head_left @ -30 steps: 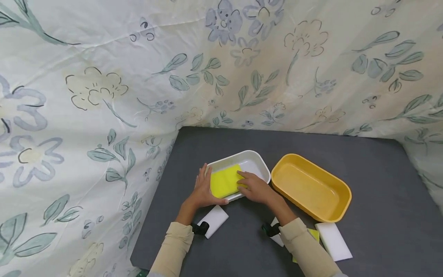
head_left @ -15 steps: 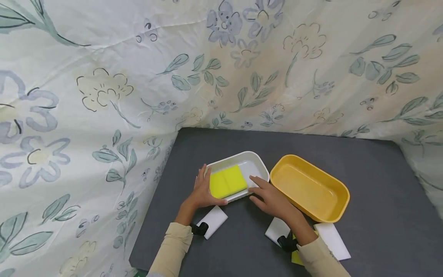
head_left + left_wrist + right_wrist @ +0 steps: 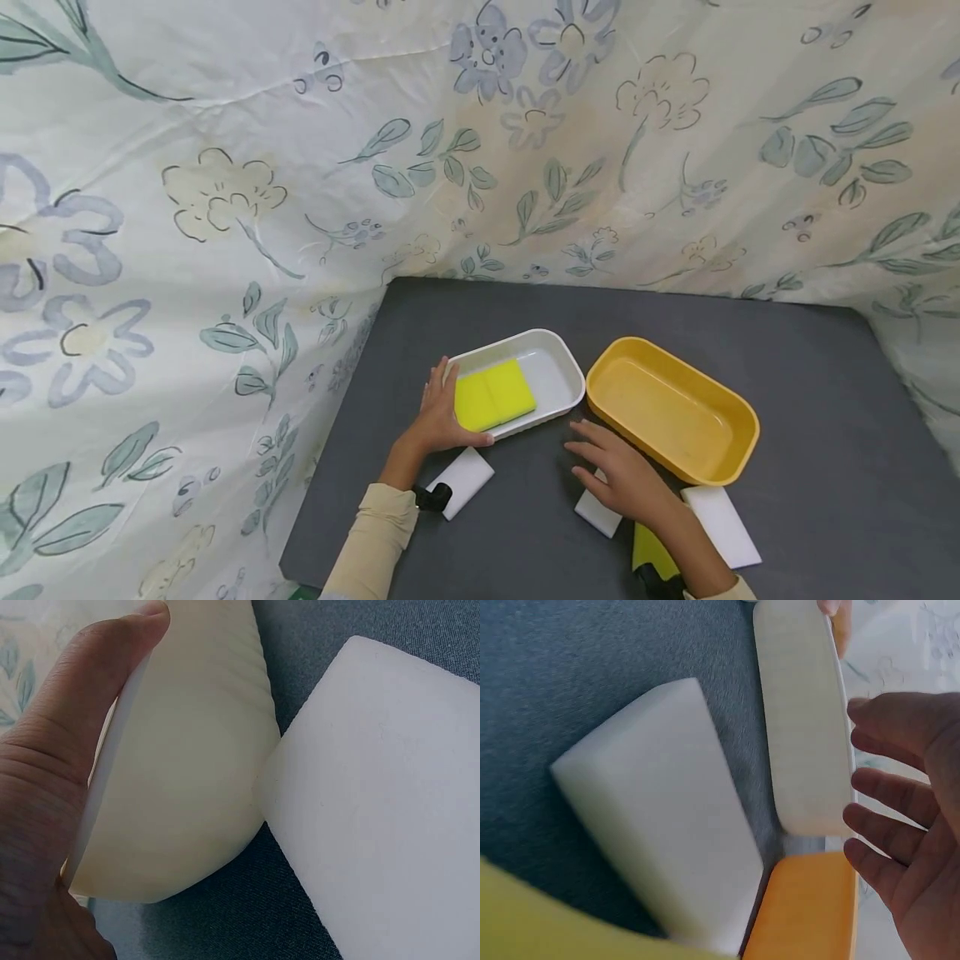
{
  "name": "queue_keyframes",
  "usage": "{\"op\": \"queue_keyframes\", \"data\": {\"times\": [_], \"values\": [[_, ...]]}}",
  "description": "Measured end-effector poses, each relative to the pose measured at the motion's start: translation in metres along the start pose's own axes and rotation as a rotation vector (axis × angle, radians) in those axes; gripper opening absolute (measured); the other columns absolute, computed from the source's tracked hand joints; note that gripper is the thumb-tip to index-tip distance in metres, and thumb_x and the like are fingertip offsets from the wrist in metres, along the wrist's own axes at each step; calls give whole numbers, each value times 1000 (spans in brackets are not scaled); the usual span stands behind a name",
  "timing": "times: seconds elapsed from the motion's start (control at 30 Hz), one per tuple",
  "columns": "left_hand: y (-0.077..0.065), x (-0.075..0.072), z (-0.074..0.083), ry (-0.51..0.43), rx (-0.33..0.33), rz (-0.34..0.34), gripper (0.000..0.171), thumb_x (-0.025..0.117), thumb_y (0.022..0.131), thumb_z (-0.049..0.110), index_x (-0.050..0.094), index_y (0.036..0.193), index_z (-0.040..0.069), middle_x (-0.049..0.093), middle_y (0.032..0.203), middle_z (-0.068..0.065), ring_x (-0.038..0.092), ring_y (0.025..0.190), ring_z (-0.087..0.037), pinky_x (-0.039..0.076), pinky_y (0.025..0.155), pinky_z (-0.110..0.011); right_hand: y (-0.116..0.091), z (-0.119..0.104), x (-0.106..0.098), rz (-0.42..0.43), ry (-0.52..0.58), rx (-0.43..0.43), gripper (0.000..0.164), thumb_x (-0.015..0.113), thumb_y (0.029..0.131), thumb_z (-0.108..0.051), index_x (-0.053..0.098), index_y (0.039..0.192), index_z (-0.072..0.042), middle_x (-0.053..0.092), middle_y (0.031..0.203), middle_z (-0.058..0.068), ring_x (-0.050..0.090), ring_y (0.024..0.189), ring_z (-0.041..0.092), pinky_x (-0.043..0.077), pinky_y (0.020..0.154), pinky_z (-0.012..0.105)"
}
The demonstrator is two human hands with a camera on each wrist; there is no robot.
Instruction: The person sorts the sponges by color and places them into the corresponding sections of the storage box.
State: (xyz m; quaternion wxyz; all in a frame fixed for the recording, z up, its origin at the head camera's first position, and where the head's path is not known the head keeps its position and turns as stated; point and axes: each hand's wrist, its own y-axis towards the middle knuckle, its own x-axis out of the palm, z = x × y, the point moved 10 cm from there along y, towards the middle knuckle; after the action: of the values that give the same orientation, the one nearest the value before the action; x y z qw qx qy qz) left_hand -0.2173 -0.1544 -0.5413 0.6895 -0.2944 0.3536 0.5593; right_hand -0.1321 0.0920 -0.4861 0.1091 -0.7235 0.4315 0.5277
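Note:
My left hand point(image 3: 442, 417) holds the left end of a white tray point(image 3: 552, 375), thumb on the near rim and fingers at the far side. Inside that tray, at its left, two flat yellow sponges point(image 3: 495, 396) lie side by side. In the left wrist view, the thumb lies along the rim of the tray point(image 3: 187, 750), and a white sponge point(image 3: 382, 787) sits close against its outer wall. My right hand point(image 3: 626, 475) is above the table with fingers spread and holds nothing. Below it lie another white sponge point(image 3: 597, 514) and a yellow sponge point(image 3: 649, 546), partly hidden by the arm.
An empty yellow tray point(image 3: 667, 404) stands right of the white one, their corners close together. A further white sponge point(image 3: 726, 527) lies at its near corner. A floral cloth point(image 3: 525, 167) hangs behind and left of the dark table point(image 3: 817, 400).
My right hand has left the yellow sponges in the white tray and moved right and toward me, over the loose sponges. The left hand stays at the tray's end.

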Motion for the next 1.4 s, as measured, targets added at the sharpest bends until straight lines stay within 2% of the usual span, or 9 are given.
{"op": "queue_keyframes", "data": {"times": [0.23,0.5,0.77,0.9,1.0,1.1,1.2,1.3,1.4], "values": [[-1,1,-2,0,-16,-2,134,68,44,75,5,146,16,-4,150,-5,0,134,-26,13,101,-55,-24,11,2,-28,15,140,43,74,74,-29,63,114,-17,44,133,-2,38,124,22,40,90,40],[-1,1,0,4,-4,-5,133,68,45,75,6,146,14,-3,150,-6,0,134,-28,13,101,-56,-60,24,7,-100,41,272,55,77,68,-37,61,118,-20,46,132,3,34,126,25,37,92,45],[0,0,-2,-7,-12,-2,132,69,45,74,6,146,16,-3,150,-5,-2,134,-26,9,103,-52,-85,39,19,-304,51,443,87,81,53,-51,51,128,-18,36,138,13,20,130,38,21,97,57],[0,-1,-2,-8,-18,-3,132,69,45,73,6,146,16,-4,150,-4,-1,134,-26,10,102,-53,-94,35,23,-333,23,424,97,82,48,-54,48,131,-18,30,141,16,18,129,42,21,93,63],[0,-1,-1,-6,-2,-1,132,69,45,74,6,146,15,-3,150,-6,-2,134,-26,9,103,-53,-103,31,27,-362,-6,416,104,83,46,-53,43,135,-18,23,144,18,14,128,45,16,92,65],[0,-1,1,-12,18,2,132,68,46,74,5,146,15,-2,149,-8,-3,134,-27,9,102,-54,-115,34,30,-411,11,486,112,85,43,-51,36,139,-20,15,147,18,6,130,45,2,92,68],[0,-1,1,-18,20,6,133,69,45,74,5,146,15,-2,149,-7,-3,134,-28,9,102,-54,-125,38,31,-452,19,573,119,88,38,-44,33,141,-21,12,147,19,2,129,46,-4,89,70],[1,-1,0,-21,13,10,134,69,44,74,6,146,16,-3,150,-6,-3,134,-28,10,102,-55,-132,41,30,-478,-10,613,120,89,37,-37,31,141,-21,12,146,19,4,129,46,2,88,71],[2,0,-1,-13,10,6,134,69,44,75,5,146,16,-3,150,-6,-3,134,-28,11,101,-56,-133,41,26,-452,-42,588,117,90,40,-27,32,141,-18,17,145,20,11,127,47,14,90,69]]}}
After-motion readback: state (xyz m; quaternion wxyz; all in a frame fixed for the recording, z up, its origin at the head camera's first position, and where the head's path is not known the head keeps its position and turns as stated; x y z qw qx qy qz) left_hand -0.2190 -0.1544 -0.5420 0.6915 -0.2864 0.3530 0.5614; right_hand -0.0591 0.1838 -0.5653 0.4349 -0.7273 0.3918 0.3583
